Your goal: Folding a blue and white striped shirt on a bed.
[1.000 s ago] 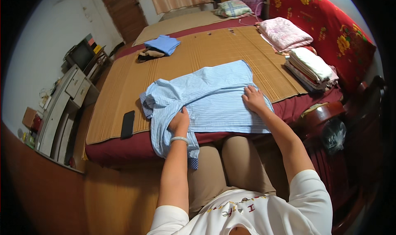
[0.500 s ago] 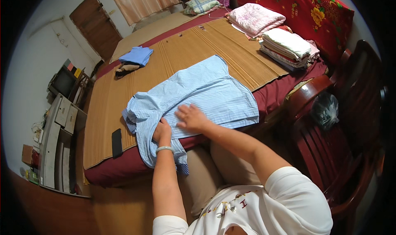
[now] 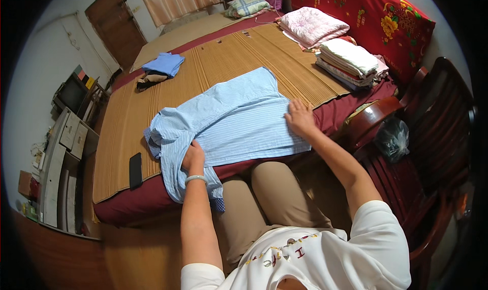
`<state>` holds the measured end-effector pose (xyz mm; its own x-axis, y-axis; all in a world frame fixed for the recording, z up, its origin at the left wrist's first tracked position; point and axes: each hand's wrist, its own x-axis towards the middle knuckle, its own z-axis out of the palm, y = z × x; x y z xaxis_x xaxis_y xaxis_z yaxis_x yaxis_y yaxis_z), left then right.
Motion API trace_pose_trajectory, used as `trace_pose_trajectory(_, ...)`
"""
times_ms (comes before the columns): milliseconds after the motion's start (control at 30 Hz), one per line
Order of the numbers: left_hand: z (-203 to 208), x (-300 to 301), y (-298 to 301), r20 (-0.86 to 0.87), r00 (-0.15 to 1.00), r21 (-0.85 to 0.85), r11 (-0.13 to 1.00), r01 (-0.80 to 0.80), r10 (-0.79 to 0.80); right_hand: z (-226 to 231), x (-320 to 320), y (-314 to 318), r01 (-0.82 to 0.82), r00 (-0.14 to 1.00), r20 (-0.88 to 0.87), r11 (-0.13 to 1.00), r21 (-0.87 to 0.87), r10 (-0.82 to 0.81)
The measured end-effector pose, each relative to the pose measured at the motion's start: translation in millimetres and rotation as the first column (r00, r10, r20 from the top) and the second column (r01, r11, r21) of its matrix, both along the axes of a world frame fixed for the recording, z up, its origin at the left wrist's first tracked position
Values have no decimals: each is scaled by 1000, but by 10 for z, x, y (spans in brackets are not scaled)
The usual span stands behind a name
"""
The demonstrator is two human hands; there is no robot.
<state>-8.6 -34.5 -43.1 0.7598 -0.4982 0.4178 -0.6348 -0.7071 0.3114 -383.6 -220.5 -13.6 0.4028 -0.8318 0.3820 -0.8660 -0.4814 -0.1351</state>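
Note:
A light blue striped shirt [image 3: 244, 119] lies folded lengthwise at the near edge of the bed, its hem end to the right. Its collar end, with a dark dotted lining, is at the left, and a sleeve hangs over the edge. My left hand [image 3: 193, 156], with a pale bangle on the wrist, is closed on the fabric near the sleeve; its fingers are partly tucked under the cloth. Palm down, my right hand [image 3: 301, 118] lies open on the shirt's right end, fingers stretched out.
A dark phone [image 3: 135, 170] rests on the bamboo mat [image 3: 119, 137] at the left. Farther back are folded blue and dark clothes [image 3: 163, 66]. White folded clothes [image 3: 351, 58] and a pink quilt [image 3: 314, 23] are stacked at the right. A wooden chair [image 3: 378, 175] holds a plastic bag [image 3: 392, 139].
My right hand has slid from the middle of the shirt out to its right end. The left hand stays at the sleeve. The whole view has shifted slightly.

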Motion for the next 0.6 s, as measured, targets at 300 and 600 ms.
trace_pose_trajectory(300,227,-314,19,-116,992,-26,998,52,-54,-99,1788,1228,-663,733,132,744,-84,667)
trace_pose_trajectory(600,206,-188,102,-127,991,-23,999,38,-41,53,826,21,-281,958,68,958,52,277)
